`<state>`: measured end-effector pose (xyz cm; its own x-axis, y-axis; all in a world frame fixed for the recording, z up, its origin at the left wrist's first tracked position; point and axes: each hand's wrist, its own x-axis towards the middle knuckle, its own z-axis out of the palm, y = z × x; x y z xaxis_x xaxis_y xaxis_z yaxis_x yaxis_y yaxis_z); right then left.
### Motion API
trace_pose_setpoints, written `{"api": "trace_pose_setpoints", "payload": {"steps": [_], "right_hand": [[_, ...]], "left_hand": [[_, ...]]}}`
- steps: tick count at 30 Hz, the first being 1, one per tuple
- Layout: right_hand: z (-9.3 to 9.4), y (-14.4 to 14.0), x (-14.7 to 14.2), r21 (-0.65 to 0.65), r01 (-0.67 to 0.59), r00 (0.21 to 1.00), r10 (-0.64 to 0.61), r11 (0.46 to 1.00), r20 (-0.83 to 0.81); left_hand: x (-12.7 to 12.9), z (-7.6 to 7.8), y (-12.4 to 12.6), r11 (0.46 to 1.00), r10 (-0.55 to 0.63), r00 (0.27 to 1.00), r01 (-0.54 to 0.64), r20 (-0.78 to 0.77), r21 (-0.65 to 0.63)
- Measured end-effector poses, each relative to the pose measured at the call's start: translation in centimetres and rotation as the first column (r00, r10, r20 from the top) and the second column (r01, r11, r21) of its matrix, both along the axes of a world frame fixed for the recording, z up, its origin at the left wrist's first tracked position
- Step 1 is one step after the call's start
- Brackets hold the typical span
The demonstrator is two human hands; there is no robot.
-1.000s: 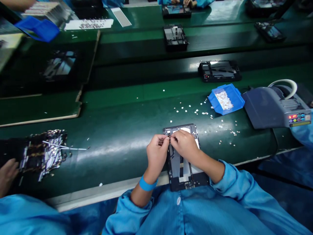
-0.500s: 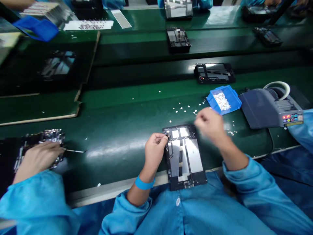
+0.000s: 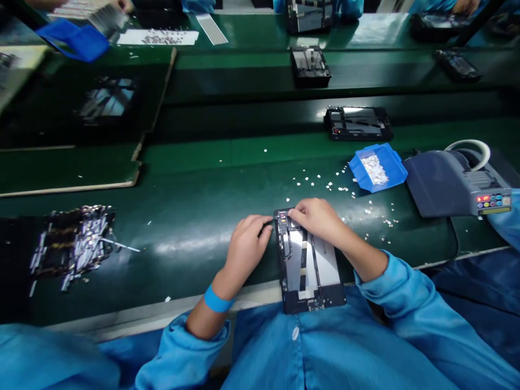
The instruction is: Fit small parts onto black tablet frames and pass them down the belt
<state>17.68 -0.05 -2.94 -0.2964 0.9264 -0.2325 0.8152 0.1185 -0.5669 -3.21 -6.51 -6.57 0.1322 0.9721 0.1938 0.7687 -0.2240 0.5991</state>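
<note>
An opened tablet (image 3: 320,265) with a black frame, silver panels and dark flat cables lies in front of me at the bench edge, its lower end against my clothing. My left hand (image 3: 247,244), with a blue band at the wrist, is just left of the tablet's upper corner, thumb and fingers apart and nothing between them. My right hand (image 3: 319,215) is bent over the tablet's top end, its fingertips together and down on the upper part. Whatever they may pinch is too small or hidden to make out.
A blue bin (image 3: 379,169) of small white pieces stands right, with loose pieces (image 3: 319,176) scattered nearby. Beside it sits a grey machine (image 3: 447,181) with lit buttons. Another opened tablet (image 3: 358,123) lies behind. Left is a pile of strip-like parts (image 3: 81,241).
My right hand has come from near the bin down onto the tablet's top. My left hand has let go of the tablet's corner and opened leftward. A neighbour's hand has left the parts pile.
</note>
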Motion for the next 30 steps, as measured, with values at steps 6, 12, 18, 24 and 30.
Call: {"api": "trace_pose_setpoints", "payload": {"steps": [6, 12, 18, 24, 30], "right_hand": [[-1.5, 1.6, -1.7, -0.034, -0.015, 0.983, 0.021, 0.999, 0.184], [-1.6, 1.2, -2.0, -0.031, -0.014, 0.975, 0.020, 0.999, 0.223], [-1.5, 1.4, -2.1, -0.037, -0.018, 0.968, 0.027, 0.999, 0.249], [-2.1, 1.4, -1.8, -0.004, -0.015, 0.976, 0.016, 1.000, 0.218], [-2.3, 1.3, -1.4, -0.007, -0.034, 0.986, 0.035, 0.999, 0.162]], "left_hand": [[0.9, -1.3, 0.6, 0.982, -0.131, 0.965, 0.158, -0.228, 0.104], [0.6, -1.7, 0.8, 0.970, -0.158, 0.945, 0.204, -0.288, 0.136], [0.6, -1.2, 0.8, 0.973, -0.178, 0.903, 0.221, -0.391, 0.067], [0.9, -0.3, 0.6, 0.969, -0.232, 0.842, 0.242, -0.488, -0.043], [2.1, 0.7, 0.6, 0.941, -0.330, 0.757, 0.313, -0.564, -0.130]]}}
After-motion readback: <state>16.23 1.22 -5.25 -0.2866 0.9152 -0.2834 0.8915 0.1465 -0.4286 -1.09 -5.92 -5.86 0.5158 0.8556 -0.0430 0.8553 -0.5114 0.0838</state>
